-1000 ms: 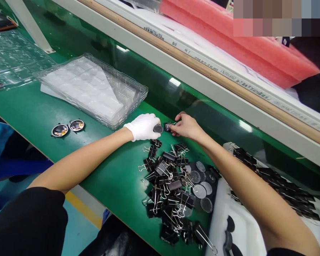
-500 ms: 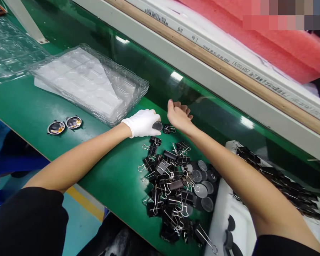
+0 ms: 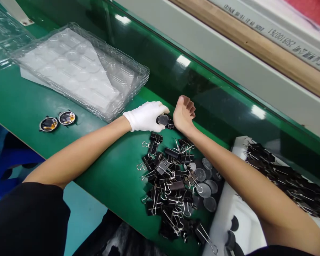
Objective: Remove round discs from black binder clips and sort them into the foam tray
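Note:
My left hand (image 3: pixel 146 116), in a white glove, pinches a small round grey disc (image 3: pixel 163 120) just above the green belt (image 3: pixel 112 174). My bare right hand (image 3: pixel 184 113) is right beside it, fingers curled, its heel against a black binder clip (image 3: pixel 171 123) that sits at the disc. Whether the right fingers grip the clip is hidden. Below both hands lies a heap of black binder clips (image 3: pixel 170 185) with several loose grey discs (image 3: pixel 204 190) at its right side.
A clear plastic blister tray (image 3: pixel 77 71) lies at the back left, and two round parts with orange centres (image 3: pixel 57 121) sit near the belt's front edge. A white tray (image 3: pixel 229 213) of clips and dark discs is at the right. A grey rail (image 3: pixel 229 53) runs behind.
My right hand rolled over and closed in against the clip and disc. My left hand kept the disc. The view tilted downward.

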### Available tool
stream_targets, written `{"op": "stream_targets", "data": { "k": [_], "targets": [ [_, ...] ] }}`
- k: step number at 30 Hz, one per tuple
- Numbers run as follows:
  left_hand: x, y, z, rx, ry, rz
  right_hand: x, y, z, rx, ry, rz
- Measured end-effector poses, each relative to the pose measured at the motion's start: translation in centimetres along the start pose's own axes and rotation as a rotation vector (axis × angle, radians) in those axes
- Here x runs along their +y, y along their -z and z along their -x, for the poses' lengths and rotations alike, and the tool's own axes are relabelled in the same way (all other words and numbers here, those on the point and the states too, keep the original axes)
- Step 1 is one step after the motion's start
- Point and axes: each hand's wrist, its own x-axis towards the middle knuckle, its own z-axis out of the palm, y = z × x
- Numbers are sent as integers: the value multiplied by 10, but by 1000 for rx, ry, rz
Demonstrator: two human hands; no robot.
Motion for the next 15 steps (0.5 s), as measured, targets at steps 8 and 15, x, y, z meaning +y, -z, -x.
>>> {"op": "stream_targets", "data": {
  "k": [8, 15],
  "targets": [
    [-1, -5, -4, 52, -23, 98, 0, -6, -2, 50, -34, -91],
    [4, 0, 5, 66, -29, -2, -18, 33, 6, 62, -8, -121]
  ]
}}
